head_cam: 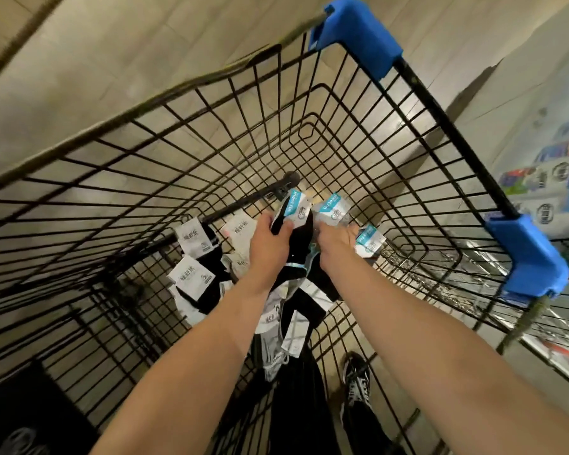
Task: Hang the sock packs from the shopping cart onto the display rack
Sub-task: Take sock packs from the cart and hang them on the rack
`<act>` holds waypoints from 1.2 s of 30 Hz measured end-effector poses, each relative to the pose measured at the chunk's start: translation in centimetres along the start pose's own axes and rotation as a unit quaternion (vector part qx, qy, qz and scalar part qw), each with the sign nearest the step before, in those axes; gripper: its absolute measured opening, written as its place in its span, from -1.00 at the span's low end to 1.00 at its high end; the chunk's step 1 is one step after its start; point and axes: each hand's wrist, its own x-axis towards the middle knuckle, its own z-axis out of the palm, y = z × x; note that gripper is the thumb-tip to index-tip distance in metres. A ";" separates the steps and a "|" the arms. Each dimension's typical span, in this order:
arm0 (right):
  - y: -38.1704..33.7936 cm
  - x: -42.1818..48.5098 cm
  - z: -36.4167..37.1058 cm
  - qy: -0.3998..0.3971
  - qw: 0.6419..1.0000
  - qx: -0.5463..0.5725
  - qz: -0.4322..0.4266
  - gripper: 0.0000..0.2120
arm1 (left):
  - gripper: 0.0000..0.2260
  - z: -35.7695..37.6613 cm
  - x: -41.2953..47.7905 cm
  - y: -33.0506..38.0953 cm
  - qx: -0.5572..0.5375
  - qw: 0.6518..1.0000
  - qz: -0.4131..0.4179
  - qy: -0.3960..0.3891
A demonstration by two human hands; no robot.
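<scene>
black socks under a blue-and-white label filled the left hand (267, 241), its fingers and thumb clamped round that sock pack (295, 212) low inside the shopping cart (440, 117). just beside it the right hand (337, 239) had its fingers curled round a second pack (331, 210) in clear wrap, and a third blue label (370, 241) touched the hand's outer edge. more packs (193, 277) lay heaped on the wire floor to the left and beneath both forearms. blue plastic corners (362, 34) capped the black wire rim. a black-and-white shoe (357, 379) showed through the mesh, and blurred shelves of goods (555, 178) stood on the right.
</scene>
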 end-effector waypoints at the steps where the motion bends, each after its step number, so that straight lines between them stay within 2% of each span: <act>1: 0.0 -0.3 0.0 -0.005 1.000 0.009 0.003 -0.40 | -0.88 0.0 -0.1 0.1 -0.001 1.000 -0.006 -0.001; 3: -0.3 -0.8 0.3 -0.010 0.999 0.045 -0.010 -0.55 | -0.83 0.0 -0.1 0.0 -0.010 1.000 -0.011 -0.001; 5: -0.5 -1.4 0.2 0.008 0.997 0.049 -0.061 -0.67 | -0.82 -0.4 -0.4 0.1 -0.019 1.000 -0.018 0.008; 8: -0.4 -3.4 -1.3 0.020 0.990 0.022 -0.137 -0.68 | -0.92 -2.0 -1.6 0.6 -0.009 0.998 -0.010 0.064; 12: 0.0 -8.7 -4.9 -0.010 0.969 0.084 -0.233 -0.80 | -0.93 -4.1 -5.1 2.4 0.052 0.988 0.034 0.139; 16: 0.4 -13.0 -9.4 -0.038 0.940 0.107 -0.321 -0.96 | -0.78 -5.0 -9.7 4.3 0.048 0.987 0.071 0.140; 21: 1.6 -17.1 -15.9 -0.082 0.901 0.035 -0.424 -0.74 | -0.81 -5.5 -16.4 6.2 0.000 0.984 0.108 0.138; 23: 2.4 -18.3 -18.4 -0.114 0.898 0.044 -0.422 -0.75 | -0.88 -5.6 -19.0 6.8 -0.028 0.984 0.116 0.132; 26: 3.8 -20.9 -22.6 -0.145 0.910 0.126 -0.369 -0.87 | -0.90 -5.3 -23.6 8.2 -0.031 0.980 0.150 0.123; 32: 8.6 -24.8 -32.1 -0.167 0.884 0.242 -0.364 -0.92 | -0.93 0.0 -34.3 11.3 -0.008 0.967 0.242 0.075; 33: 9.8 -25.0 -33.6 -0.166 0.882 0.248 -0.364 -0.92 | -0.98 1.0 -36.0 11.5 -0.002 0.964 0.255 0.070; 36: 13.4 -24.9 -38.4 -0.139 0.874 0.283 -0.370 -0.92 | -0.94 4.2 -40.1 11.3 0.002 0.959 0.281 0.046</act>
